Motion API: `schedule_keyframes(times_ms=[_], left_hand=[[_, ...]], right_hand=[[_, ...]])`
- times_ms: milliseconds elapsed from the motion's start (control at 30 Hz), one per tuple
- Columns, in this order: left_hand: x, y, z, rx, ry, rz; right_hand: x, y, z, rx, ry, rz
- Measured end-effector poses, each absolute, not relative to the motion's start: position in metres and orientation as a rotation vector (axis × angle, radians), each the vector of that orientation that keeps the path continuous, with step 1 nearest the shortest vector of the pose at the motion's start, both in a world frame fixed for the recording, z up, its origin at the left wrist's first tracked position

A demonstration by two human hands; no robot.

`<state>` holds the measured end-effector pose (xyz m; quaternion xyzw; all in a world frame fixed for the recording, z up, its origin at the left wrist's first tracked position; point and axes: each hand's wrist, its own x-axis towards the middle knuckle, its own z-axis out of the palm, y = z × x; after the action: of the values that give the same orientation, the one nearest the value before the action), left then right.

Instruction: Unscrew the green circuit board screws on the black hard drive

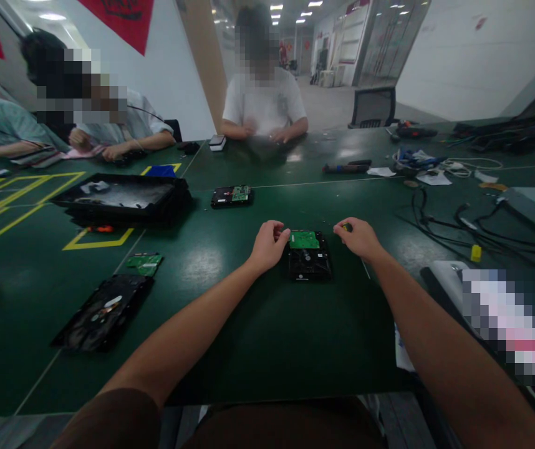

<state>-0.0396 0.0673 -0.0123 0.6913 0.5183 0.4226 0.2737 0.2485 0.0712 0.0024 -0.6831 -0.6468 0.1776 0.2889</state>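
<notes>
The left hand is curled loosely, fingers bent in toward the palm, its fingertips at the upper left corner of the hard drive; it touches the drive's edge there, though whether it pinches anything small between the fingers cannot be told; the right hand is closed into a loose fist just to the right of the drive, apart from it, with a small yellow-tipped object nipped at the fingertips, too small to name.

The hard drive lies flat on the green table between the two hands, nearer the left one; it is a black rectangular body, circuit side up, with a green circuit board covering its far part and the dark casing showing on the near part.

Beyond the left hand, farther up the table, lies a second drive with its own green board; well to the left of the left hand sit a loose green board and an opened drive casing; a black tray stands farther left; to the right of the right hand a tangle of black cables spreads over the table; across the table another person sits with both hands together.
</notes>
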Motion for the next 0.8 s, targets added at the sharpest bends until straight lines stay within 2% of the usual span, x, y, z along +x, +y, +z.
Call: schedule_keyframes(times_ms=[333, 567, 800], left_hand=[[-0.044, -0.020, 0.009, 2.353, 1.422, 0.730], [-0.042, -0.010, 0.011, 2.348, 1.369, 0.666], [-0.050, -0.002, 0.012, 2.334, 1.298, 0.622]], right_hand=[[0.240, 0.064, 0.009, -1.706, -1.605, 0.714], [0.235, 0.062, 0.006, -1.624, -1.640, 0.864], [0.235, 0.060, 0.008, -1.641, -1.653, 0.839]])
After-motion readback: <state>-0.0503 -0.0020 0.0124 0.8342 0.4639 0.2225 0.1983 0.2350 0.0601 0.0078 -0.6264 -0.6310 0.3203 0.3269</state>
